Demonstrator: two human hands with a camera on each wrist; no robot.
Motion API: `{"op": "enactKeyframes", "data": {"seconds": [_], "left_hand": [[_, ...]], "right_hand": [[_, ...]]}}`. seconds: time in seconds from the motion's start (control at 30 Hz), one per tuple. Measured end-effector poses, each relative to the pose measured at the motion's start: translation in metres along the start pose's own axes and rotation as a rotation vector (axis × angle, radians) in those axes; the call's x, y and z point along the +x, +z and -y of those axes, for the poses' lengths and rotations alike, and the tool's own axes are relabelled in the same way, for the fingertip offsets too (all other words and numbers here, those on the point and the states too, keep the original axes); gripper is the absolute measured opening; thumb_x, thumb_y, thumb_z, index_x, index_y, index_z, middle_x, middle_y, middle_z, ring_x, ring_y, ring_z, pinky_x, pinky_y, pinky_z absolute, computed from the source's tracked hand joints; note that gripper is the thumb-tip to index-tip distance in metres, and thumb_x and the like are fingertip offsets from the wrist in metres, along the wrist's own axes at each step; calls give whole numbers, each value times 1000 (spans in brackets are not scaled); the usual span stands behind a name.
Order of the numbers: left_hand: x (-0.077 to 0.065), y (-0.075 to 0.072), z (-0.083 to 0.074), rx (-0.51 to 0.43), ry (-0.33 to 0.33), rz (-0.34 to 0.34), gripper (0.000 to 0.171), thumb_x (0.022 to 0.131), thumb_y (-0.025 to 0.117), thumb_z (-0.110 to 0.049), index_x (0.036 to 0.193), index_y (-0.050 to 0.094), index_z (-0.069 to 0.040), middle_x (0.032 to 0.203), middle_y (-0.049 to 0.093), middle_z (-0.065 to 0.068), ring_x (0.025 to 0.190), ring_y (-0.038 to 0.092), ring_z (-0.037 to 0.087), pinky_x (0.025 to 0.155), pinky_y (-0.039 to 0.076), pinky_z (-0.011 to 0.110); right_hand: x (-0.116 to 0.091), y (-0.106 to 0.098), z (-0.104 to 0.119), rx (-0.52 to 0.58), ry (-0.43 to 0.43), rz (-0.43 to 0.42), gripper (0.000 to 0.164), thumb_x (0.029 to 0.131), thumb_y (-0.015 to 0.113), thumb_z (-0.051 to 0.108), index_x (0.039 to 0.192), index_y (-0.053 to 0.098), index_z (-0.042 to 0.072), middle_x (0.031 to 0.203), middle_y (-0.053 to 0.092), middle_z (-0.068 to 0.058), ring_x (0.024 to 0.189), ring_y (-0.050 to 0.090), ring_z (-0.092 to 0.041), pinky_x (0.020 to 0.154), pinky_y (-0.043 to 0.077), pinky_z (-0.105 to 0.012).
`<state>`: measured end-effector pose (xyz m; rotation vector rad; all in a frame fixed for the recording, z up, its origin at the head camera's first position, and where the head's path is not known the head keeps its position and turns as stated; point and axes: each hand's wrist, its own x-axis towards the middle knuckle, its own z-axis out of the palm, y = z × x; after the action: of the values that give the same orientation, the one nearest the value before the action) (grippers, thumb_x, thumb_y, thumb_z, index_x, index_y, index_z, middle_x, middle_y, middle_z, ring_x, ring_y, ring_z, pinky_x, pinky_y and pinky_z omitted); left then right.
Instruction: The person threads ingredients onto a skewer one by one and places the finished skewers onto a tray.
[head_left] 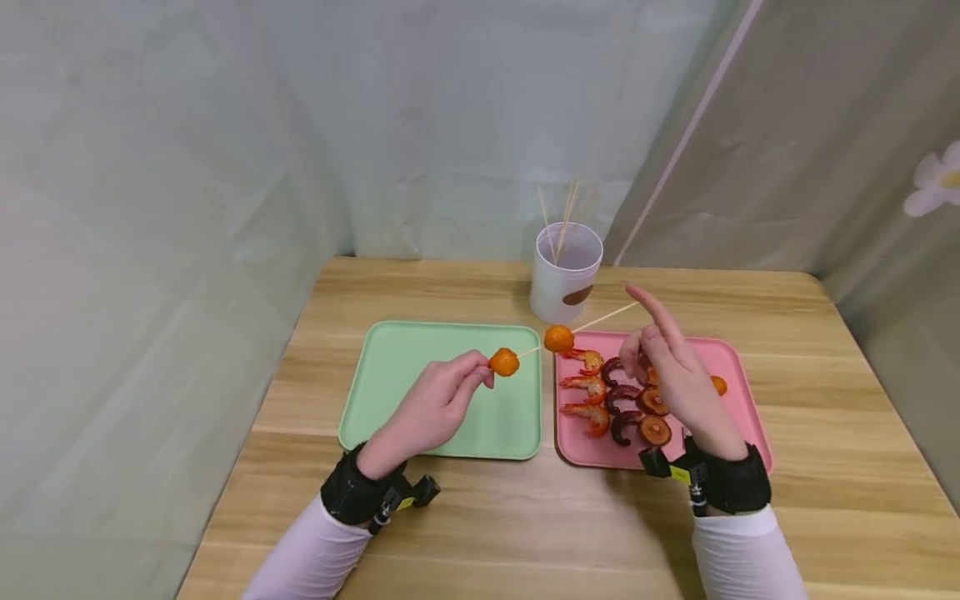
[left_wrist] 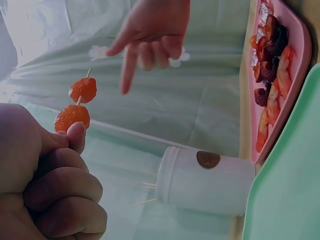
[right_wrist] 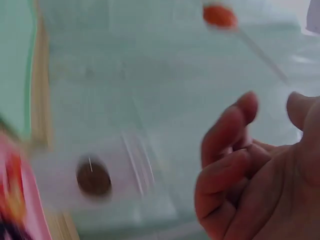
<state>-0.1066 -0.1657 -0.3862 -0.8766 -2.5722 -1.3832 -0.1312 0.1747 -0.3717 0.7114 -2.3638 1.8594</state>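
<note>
My left hand [head_left: 438, 400] pinches a thin wooden skewer [head_left: 606, 317] between thumb and forefinger, right at the near orange food ball [head_left: 504, 362]. A second orange ball [head_left: 558, 338] sits farther along it, with bare stick beyond. In the left wrist view the skewer [left_wrist: 88, 73] points up from the fingers. My right hand [head_left: 675, 371] hovers over the pink tray [head_left: 600, 457], its forefinger stretched toward the stick's free end and the other fingers bent. The right wrist view shows nothing in that hand [right_wrist: 250, 170].
A green tray [head_left: 442, 442] lies under the left hand. Shrimp [head_left: 583, 389], small tentacles [head_left: 622, 396], mushroom slices [head_left: 655, 430] and another orange ball [head_left: 719, 385] rest on the pink tray. Behind them, a white cup [head_left: 558, 283] holds several skewers [head_left: 567, 217].
</note>
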Motion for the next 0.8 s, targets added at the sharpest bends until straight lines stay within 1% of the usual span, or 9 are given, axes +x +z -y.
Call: {"op": "enactKeyframes", "data": {"seconds": [0.07, 0.13, 0.23, 0.3, 0.37, 0.47, 0.53, 0.6, 0.8], "left_hand": [[-1, 0, 2, -3, -7, 5, 18, 112, 55, -6, 100, 68, -6, 87, 69, -1, 61, 35, 7, 60, 39, 29], [-2, -1, 4, -1, -11, 6, 18, 112, 55, -6, 100, 69, -6, 86, 68, -2, 61, 35, 7, 59, 37, 28], [-2, -3, 7, 6, -7, -2, 18, 111, 55, -5, 99, 68, -6, 85, 67, -2, 62, 35, 7, 59, 36, 28], [-2, -4, 8, 9, 1, -5, 18, 111, 55, -5, 99, 68, -6, 85, 66, -2, 62, 36, 7, 60, 37, 29], [-1, -3, 10, 9, 5, -3, 18, 112, 55, -5, 99, 68, -7, 86, 67, -2, 63, 38, 8, 61, 38, 29], [-1, -2, 11, 11, -1, 10, 19, 112, 55, -6, 99, 69, -8, 86, 68, -2, 62, 38, 7, 62, 39, 29], [-1, 0, 12, 12, -9, 19, 19, 112, 55, -6, 99, 69, -9, 86, 67, -3, 62, 38, 7, 62, 39, 29], [-1, 1, 13, 14, -13, 21, 19, 112, 55, -6, 99, 69, -9, 85, 66, -4, 62, 37, 7, 62, 39, 29], [-1, -1, 13, 14, -13, 12, 18, 112, 55, -5, 100, 69, -5, 88, 69, -1, 63, 38, 8, 62, 39, 29]], "right_hand": [[-3, -15, -4, -86, 52, -44, 51, 120, 31, 28, 169, 29, 16, 83, 60, -14, 67, 53, -22, 58, 45, -30], [-7, -31, -8, -165, 96, -59, 52, 120, 31, 28, 170, 28, 15, 86, 62, -15, 69, 58, -18, 61, 49, -28], [-15, -55, -19, -265, 148, -62, 51, 119, 35, 27, 168, 32, 13, 90, 64, -18, 74, 62, -19, 62, 51, -26], [-22, -71, -28, -362, 202, -45, 49, 119, 38, 25, 167, 37, 12, 97, 66, -19, 81, 65, -23, 67, 52, -27], [-30, -87, -39, -481, 276, -2, 47, 117, 44, 21, 163, 43, 10, 107, 68, -22, 91, 67, -30, 74, 54, -33], [-39, -106, -57, -621, 410, 111, 45, 112, 57, 15, 155, 52, 2, 123, 68, -30, 105, 65, -43, 87, 56, -51], [-44, -115, -68, -656, 483, 181, 45, 107, 66, 13, 148, 56, -3, 128, 65, -33, 109, 64, -46, 90, 55, -62], [-47, -120, -78, -657, 528, 215, 47, 103, 72, 15, 143, 59, -6, 131, 65, -33, 110, 63, -46, 94, 53, -65], [-45, -118, -95, -672, 551, 171, 51, 100, 79, 26, 135, 64, -7, 128, 66, -32, 106, 60, -43, 95, 49, -64]]}}
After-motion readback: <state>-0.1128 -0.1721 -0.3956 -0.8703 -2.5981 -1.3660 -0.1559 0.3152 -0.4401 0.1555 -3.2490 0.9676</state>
